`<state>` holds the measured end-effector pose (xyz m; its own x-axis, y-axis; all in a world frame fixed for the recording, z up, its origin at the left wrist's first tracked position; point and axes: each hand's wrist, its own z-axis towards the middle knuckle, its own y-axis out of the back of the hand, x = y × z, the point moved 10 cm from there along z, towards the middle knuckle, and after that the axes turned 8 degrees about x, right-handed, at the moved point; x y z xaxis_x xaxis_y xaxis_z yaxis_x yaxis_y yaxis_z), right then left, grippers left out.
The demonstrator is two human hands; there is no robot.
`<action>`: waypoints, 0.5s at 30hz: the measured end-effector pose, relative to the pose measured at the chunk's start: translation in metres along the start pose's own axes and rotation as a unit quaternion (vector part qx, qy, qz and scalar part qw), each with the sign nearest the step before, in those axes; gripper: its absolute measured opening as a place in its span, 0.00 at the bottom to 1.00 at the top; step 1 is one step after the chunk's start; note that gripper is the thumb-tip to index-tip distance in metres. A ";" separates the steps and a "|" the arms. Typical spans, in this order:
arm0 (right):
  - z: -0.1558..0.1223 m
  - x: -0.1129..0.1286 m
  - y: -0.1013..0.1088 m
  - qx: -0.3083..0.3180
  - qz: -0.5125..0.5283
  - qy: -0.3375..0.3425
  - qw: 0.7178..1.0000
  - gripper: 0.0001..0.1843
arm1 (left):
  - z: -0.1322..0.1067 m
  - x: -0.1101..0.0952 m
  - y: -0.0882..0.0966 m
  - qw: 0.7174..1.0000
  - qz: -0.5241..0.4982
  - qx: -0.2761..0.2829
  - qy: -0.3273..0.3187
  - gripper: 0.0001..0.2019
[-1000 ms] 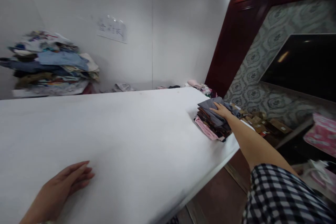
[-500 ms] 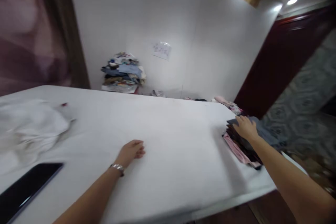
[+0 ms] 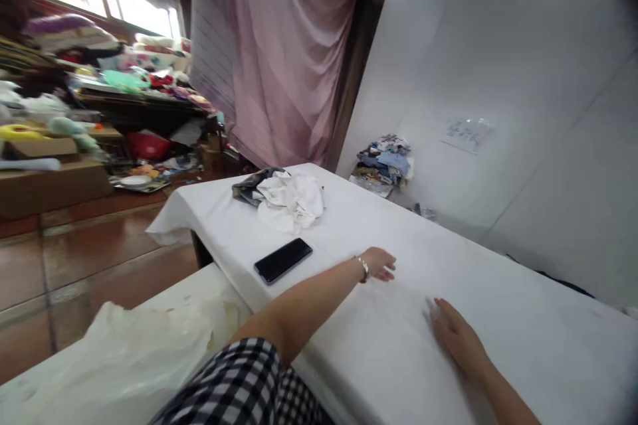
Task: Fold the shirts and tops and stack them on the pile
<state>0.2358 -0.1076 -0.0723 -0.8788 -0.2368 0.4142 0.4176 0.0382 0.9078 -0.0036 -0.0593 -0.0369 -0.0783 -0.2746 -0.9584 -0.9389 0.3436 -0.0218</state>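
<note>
My left hand [image 3: 379,263], a bracelet at the wrist, rests on the white table [image 3: 523,319] with its fingers loosely curled and nothing in it. Closer to me, my right hand [image 3: 456,335] lies flat on the cloth, fingers stretched out, also holding nothing. A black phone [image 3: 283,259] lies face up to the left of my left hand. Beyond the phone sits a crumpled white garment [image 3: 292,200] with a dark grey cloth [image 3: 248,187] at its far-left side.
A stack of folded clothes [image 3: 385,161] stands against the white wall behind the table. A translucent plastic bag [image 3: 124,365] lies on a lower white surface at bottom left. Pink curtains and cluttered shelves fill the back left, above a tiled floor.
The view has swung left. My right hand left the folded pile at the table's right end and now lies flat on the cloth near my left hand.
</note>
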 end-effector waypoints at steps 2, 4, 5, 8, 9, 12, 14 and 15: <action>0.005 -0.001 -0.011 -0.013 -0.030 0.012 0.999 0.34 | -0.004 -0.036 0.048 0.996 0.051 -0.073 -0.023 0.09; 0.005 -0.005 -0.020 -0.025 -0.061 0.019 0.998 0.33 | -0.016 -0.068 0.108 0.978 0.115 -0.169 -0.039 0.10; 0.005 -0.008 -0.023 -0.028 -0.071 0.019 0.997 0.33 | -0.026 -0.080 0.141 0.963 0.149 -0.220 -0.041 0.11; 0.005 -0.014 -0.029 -0.025 -0.074 0.020 0.997 0.33 | -0.061 -0.093 0.225 0.906 0.234 -0.351 -0.024 0.21; 0.005 -0.016 -0.029 -0.026 -0.071 0.018 0.997 0.33 | -0.071 -0.088 0.245 0.890 0.253 -0.380 -0.011 0.24; 0.008 -0.020 -0.029 -0.030 -0.048 0.010 0.998 0.30 | -0.089 -0.059 0.285 0.834 0.331 -0.434 0.079 0.34; 0.008 -0.023 -0.028 -0.037 -0.023 0.006 0.999 0.28 | -0.092 -0.036 0.297 0.804 0.373 -0.442 0.139 0.36; 0.008 -0.025 -0.028 -0.038 -0.009 0.004 0.999 0.26 | -0.091 -0.027 0.300 0.799 0.381 -0.439 0.155 0.33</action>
<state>0.2442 -0.0950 -0.1076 -0.8850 -0.2439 0.3966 0.4179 -0.0407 0.9076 -0.3138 -0.0308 0.0085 -0.6905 -0.5419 -0.4791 -0.4417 -0.2087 0.8726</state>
